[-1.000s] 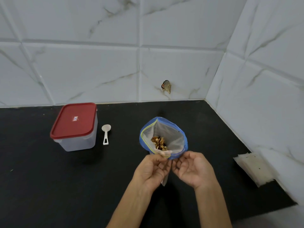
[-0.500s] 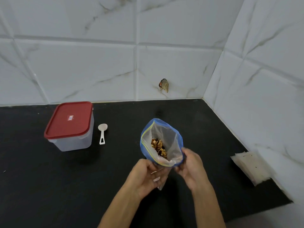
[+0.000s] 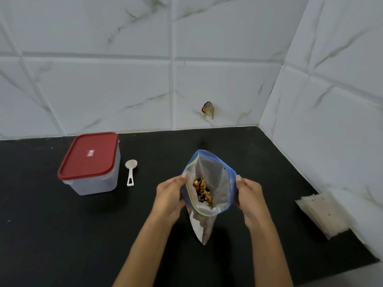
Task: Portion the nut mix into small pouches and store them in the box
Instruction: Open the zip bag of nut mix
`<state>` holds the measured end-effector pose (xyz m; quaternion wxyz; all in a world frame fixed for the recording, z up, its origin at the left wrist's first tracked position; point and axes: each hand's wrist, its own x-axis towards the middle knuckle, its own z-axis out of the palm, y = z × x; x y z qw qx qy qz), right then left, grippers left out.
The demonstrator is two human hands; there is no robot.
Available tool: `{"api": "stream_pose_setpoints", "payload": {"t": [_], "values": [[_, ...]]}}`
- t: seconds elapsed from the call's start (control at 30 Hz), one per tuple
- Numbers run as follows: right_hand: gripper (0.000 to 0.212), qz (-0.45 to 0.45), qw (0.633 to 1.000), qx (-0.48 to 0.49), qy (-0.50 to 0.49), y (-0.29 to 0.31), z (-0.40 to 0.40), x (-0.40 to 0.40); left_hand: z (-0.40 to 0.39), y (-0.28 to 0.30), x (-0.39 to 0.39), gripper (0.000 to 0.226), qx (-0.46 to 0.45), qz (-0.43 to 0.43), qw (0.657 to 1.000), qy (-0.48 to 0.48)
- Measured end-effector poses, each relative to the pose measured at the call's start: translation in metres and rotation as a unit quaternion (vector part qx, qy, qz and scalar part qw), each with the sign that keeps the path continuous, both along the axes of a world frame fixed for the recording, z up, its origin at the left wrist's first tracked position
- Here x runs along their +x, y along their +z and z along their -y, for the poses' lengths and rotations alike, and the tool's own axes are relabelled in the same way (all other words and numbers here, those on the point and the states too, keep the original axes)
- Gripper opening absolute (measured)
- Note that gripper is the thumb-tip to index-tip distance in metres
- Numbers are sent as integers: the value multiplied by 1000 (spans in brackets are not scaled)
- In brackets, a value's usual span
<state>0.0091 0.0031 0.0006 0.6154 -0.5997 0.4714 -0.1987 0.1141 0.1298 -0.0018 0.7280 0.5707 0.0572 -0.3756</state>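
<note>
Bag: I hold the zip bag (image 3: pixel 209 183) a little right of the middle of the frame, over the black table (image 3: pixel 62 235). Its mouth is open and faces up toward me; its long axis runs from the mouth down to the pointed bottom corner, which points to the lower edge of the frame.
Nut mix: the nut mix (image 3: pixel 202 190) lies inside the bag, seen through the mouth.
My left hand: my left hand (image 3: pixel 170 195) grips the left edge of the bag mouth, fingers curled on it.
My right hand: my right hand (image 3: pixel 249 195) grips the right edge in the same way; the two hands are apart, with the mouth between them.
Box: the clear box (image 3: pixel 93 175) with the red lid (image 3: pixel 88 155) on it stands at middle left, near the back wall (image 3: pixel 124 83).
Spoon: a white spoon (image 3: pixel 130 172) lies just beside the box, on its right, bowl toward the wall.
Pouches: a flat pile of pouches (image 3: pixel 321 212) lies at the right, against the side wall.
Open room: bare table between spoon and bag, and in the lower left of the frame.
Edges: the walls meet in a corner at upper right, behind the bag.
</note>
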Motion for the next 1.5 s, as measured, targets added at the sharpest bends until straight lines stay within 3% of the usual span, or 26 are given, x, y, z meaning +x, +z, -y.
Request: {"api": "stream_pose_setpoints", "payload": {"t": [0.1, 0.13, 0.2, 0.27, 0.33, 0.47, 0.53, 0.6, 0.7, 0.83, 0.97, 1.03, 1.1, 1.17, 1.27, 1.37, 1.5], "values": [[28, 141, 958, 250, -4, 3, 2, -2, 3, 1, 2, 26, -18, -39, 999, -7], [27, 165, 942, 294, -1, 3, 3, -2, 4, 2, 1, 28, -15, -46, 999, -8], [27, 139, 947, 288, 10, -1, 4, 0, 5, 2, 0, 29, -10, -48, 999, -18], [24, 43, 984, 175, -8, -5, 7, 4, 6, 2, 0, 27, 15, -17, 999, -37], [21, -22, 1000, 16, -9, -5, 12, 5, 7, 2, 3, 21, 86, 74, 992, -50], [37, -56, 967, -237, 79, 3, 25, 6, 8, 7, 14, 40, 231, 294, 922, -97], [31, -45, 953, -273, 125, 9, 31, 15, 12, 11, 22, 43, 261, 359, 889, -110], [16, -55, 942, -298, 142, 12, 32, 24, 19, 15, 28, 33, 220, 373, 897, -94], [35, -73, 939, -306, 136, 10, 34, 37, 28, 20, 36, 18, 144, 355, 919, -91], [39, 15, 991, -12, 129, 9, 39, 48, 35, 20, 47, 26, 112, 231, 959, -123], [35, 68, 969, 194, 140, 0, 43, 50, 40, 18, 57, 28, 23, -26, 991, -133], [40, 83, 952, 252, 151, -4, 41, 49, 40, 10, 61, 30, 6, -84, 988, -130], [37, 69, 956, 233, 167, -5, 42, 47, 41, 2, 64, 31, 7, -91, 987, -132], [31, 12, 976, 117, 182, -2, 45, 48, 41, 2, 65, 28, 27, -62, 990, -126], [43, -59, 975, -2, 215, 6, 54, 57, 46, 8, 65, 22, 87, 5, 990, -114], [38, -50, 966, 39, 252, 12, 59, 68, 51, 8, 70, 32, 82, 11, 986, -144], [42, 78, 936, 249, 236, 5, 64, 75, 52, -1, 82, 44, -71, -143, 958, -237]]}}
